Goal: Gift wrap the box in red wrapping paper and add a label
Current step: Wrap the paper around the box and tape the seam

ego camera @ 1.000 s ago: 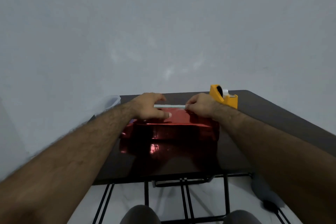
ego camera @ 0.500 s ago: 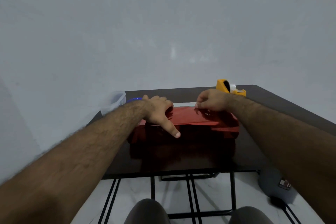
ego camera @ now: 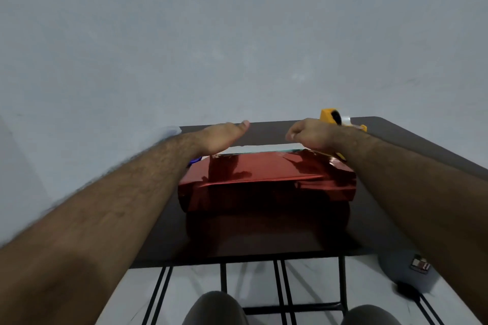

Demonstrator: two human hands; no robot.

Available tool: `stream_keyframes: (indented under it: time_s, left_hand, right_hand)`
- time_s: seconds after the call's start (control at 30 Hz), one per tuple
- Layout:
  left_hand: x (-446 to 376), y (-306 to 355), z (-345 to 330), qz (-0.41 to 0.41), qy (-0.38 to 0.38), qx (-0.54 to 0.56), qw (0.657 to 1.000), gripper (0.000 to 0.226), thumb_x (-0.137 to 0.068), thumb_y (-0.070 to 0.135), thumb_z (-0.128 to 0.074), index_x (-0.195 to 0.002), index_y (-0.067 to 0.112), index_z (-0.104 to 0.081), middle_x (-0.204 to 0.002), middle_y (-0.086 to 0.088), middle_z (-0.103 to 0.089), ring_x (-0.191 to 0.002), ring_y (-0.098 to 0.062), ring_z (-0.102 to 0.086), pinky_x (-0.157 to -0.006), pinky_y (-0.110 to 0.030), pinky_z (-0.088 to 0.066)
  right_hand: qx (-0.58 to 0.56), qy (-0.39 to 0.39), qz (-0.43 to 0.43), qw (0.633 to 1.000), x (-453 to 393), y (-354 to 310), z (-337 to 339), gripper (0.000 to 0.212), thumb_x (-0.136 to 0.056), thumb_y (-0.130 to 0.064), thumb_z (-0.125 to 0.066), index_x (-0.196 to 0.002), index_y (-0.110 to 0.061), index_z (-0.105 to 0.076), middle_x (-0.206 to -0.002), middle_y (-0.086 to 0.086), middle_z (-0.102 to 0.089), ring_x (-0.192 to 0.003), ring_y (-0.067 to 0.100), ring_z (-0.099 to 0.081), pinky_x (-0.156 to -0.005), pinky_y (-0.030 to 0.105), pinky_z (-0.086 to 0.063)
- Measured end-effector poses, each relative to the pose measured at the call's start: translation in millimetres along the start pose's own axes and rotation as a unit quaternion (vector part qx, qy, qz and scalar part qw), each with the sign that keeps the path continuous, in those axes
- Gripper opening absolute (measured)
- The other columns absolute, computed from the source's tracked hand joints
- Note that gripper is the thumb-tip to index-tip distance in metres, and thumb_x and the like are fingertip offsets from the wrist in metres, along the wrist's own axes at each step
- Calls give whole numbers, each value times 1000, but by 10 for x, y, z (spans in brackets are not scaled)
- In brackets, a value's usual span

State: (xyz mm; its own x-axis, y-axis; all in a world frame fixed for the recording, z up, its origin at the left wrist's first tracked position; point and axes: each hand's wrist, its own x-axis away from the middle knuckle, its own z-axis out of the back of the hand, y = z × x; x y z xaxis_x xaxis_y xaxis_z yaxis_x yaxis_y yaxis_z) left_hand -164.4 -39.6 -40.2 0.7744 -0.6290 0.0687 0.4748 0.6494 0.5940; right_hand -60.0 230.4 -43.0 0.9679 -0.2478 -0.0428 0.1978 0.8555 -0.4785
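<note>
— Most of the box (ego camera: 266, 179) wore red paper at table centre. The left hand (ego camera: 221, 137) hovered at ten o'clock, fingers straight.
— The right hand (ego camera: 307, 136), at one o'clock, curled; hold unclear. No label showed.

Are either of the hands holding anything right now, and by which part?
The left hand is open above the box's far edge and holds nothing. The right hand is curled over the far right corner; whether it has a grip on the paper cannot be told.
</note>
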Motion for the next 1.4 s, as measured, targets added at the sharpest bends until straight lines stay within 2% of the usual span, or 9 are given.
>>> stream_keyframes:
  time_s: [0.2, 0.33, 0.4, 0.53, 0.7, 0.9, 1.03, 1.23, 1.4]
  left_hand:
    - [-507, -201, 108, 6, -2, -105, 994, 41, -111, 38, -52, -148, 23, -57, -149, 0, -58, -130, -23, -58, -115, -41, -47]
    - [-782, -279, 85, -9, -38, -159, 986, 47, -105, 23, -64, -151, 17, -55, -146, -4, -62, -100, -17, -65, -92, -31, -50]
    - [-894, -308, 70, -11, -54, -198, 979, 58, -101, 23, -70, -155, 16, -50, -149, -3, -59, -111, -18, -62, -94, -29, -47]
    - [-1081, -351, 41, -14, -80, -235, 969, 65, -96, 27, -77, -154, 13, -50, -145, -3, -63, -116, -20, -63, -99, -32, -51]
    - [-1218, -381, 80, -23, -76, -260, 962, 68, -87, 37, -86, -146, 16, -61, -114, 9, -62, -104, -16, -60, -94, -32, -50]
    - [-1131, -309, 96, -18, -30, -242, 970, 27, -80, 27, -92, -93, 16, -70, -85, 2, -67, -77, -17, -63, -61, -27, -45]
    - [-953, -221, 173, -23, 35, -215, 976, 33, -73, 24, -96, -79, 21, -64, -82, 3, -65, -79, -19, -62, -60, -28, -43]
    - [-628, -161, 338, -77, 132, -182, 971, 29, -76, 19, -91, -102, 19, -77, -88, 3, -71, -85, -20, -66, -73, -29, -48]
    - [-320, -193, 373, -116, 167, -148, 968, 13, -79, 14, -89, -85, 22, -81, -84, 4, -77, -82, -17, -70, -78, -28, -54]
  right_hand:
    - [86, -49, -12, 995, -465, 10, 107, 34, -97, -8, -56, -123, -21, -76, -128, -4, -71, -119, 18, -65, -109, 39, -52]
    - [149, -118, -6, 982, -805, 73, 67, 34, -98, -17, -64, -130, -27, -71, -134, -4, -67, -126, 20, -61, -113, 41, -49]
    - [175, -152, -6, 973, -950, 111, -1, 38, -97, -21, -71, -134, -27, -67, -135, -2, -66, -124, 21, -62, -111, 42, -49]
    - [203, -199, -14, 959, -1081, 122, -144, 41, -93, -23, -75, -132, -20, -62, -122, 3, -72, -106, 24, -75, -78, 32, -62]
    - [202, -170, -16, 964, -1154, 141, -205, 72, -83, -30, -88, -146, -22, -54, -126, 4, -64, -109, 27, -67, -93, 39, -57]
    - [205, -141, -5, 969, -1060, 90, -251, 16, -82, -6, -77, -92, -15, -67, -89, 0, -66, -82, 20, -61, -65, 27, -48]
    - [148, -80, 6, 986, -881, 25, -98, 31, -83, -5, -81, -78, -23, -56, -81, -5, -58, -80, 18, -56, -59, 25, -39]
    - [60, 31, 39, 997, -520, 5, 226, 56, -69, -7, -94, -116, -22, -66, -99, 4, -71, -84, 25, -68, -78, 34, -58]
    - [28, 70, 68, 995, -120, 95, 451, 23, -74, -6, -90, -90, -4, -73, -77, 11, -68, -70, 22, -64, -72, 42, -57]
